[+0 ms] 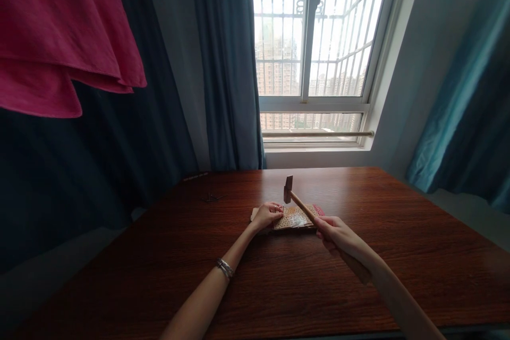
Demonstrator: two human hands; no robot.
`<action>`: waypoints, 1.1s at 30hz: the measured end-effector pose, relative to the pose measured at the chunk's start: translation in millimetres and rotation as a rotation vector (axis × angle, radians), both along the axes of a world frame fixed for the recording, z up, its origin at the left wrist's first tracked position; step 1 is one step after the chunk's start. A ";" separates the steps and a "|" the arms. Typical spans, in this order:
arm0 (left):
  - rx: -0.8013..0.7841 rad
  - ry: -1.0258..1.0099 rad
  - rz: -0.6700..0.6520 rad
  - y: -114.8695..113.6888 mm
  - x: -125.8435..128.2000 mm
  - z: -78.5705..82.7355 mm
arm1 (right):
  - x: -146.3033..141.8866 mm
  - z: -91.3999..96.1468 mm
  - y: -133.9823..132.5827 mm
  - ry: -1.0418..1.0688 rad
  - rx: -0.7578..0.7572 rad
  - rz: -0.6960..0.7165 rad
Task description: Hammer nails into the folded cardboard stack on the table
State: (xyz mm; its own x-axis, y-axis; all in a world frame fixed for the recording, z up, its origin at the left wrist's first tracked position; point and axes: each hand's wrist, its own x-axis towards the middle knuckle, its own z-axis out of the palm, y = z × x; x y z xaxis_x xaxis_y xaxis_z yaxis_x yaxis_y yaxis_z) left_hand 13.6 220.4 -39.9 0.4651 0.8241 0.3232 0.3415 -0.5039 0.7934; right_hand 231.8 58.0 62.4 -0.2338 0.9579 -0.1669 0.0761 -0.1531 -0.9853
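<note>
My right hand (332, 234) is wrapped round the wooden handle of a hammer (305, 207). Its metal head is raised above the board, a little to the right of my left hand. My left hand (268, 216) rests at the left part of a flat, worn board (297, 218) dotted with many small holes. Between the thumb and fingers of that hand, a thin nail (283, 209) stands upright on the board. The board's right end has a pink patch, and its left end is partly hidden by my hand.
The board lies on a brown wooden table (255, 287). Several dark nails (212, 198) lie loose at the back left, with a thin strip (195, 176) near the far left edge. Beyond are a barred window (314, 53), blue curtains (227, 64) and a hanging pink cloth (67, 32).
</note>
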 end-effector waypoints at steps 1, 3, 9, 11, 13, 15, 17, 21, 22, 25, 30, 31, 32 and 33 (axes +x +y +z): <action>-0.003 0.001 0.002 -0.1 0.2 0.0 | -0.6 0.9 -0.6 -0.006 0.001 0.005; -0.016 0.004 0.011 -0.9 0.7 0.5 | -2.4 1.9 -1.7 0.001 0.012 0.010; -0.039 -0.013 0.016 -4.8 1.7 5.5 | -7.3 3.2 -2.6 0.018 -0.015 0.011; -0.041 -0.006 0.015 -6.0 1.9 7.6 | -7.9 3.2 -2.3 0.013 -0.037 0.015; -0.049 0.001 0.025 -7.0 1.9 9.1 | -8.5 2.3 -2.2 0.026 -0.036 0.022; -0.057 0.004 0.040 -7.7 1.6 9.8 | -9.6 0.4 -2.6 0.061 -0.017 0.021; -0.053 -0.001 0.038 -7.7 1.4 9.6 | -11.1 -2.0 -3.4 0.084 -0.013 0.018; -0.032 -0.005 0.018 -6.1 1.9 8.1 | -13.0 -5.6 -5.3 0.054 -0.019 0.001; -0.036 0.000 0.024 -5.7 2.1 7.8 | -13.0 -5.8 -5.6 0.056 -0.013 -0.004; -0.059 0.018 0.037 -5.5 2.0 7.3 | -12.0 -5.2 -5.8 0.092 -0.020 -0.012; -0.034 0.001 0.008 -4.9 0.8 5.7 | -9.2 -2.0 -4.7 0.077 -0.061 0.012; -0.027 -0.006 0.006 -4.6 0.9 5.1 | -8.7 -1.6 -4.6 0.084 -0.063 0.017; -0.025 -0.009 0.007 -4.2 1.0 4.6 | -8.3 -1.3 -4.6 0.099 -0.062 0.017; -0.027 -0.009 0.012 -3.9 1.2 4.2 | -8.1 -1.4 -4.7 0.118 -0.058 0.014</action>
State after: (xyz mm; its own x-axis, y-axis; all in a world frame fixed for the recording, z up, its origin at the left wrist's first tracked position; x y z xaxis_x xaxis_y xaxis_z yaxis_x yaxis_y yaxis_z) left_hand 14.9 216.6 -35.6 0.4523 0.8382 0.3048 0.3405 -0.4781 0.8096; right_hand 223.7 53.3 61.0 -0.2682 0.9440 -0.1921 -0.0377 -0.2096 -0.9771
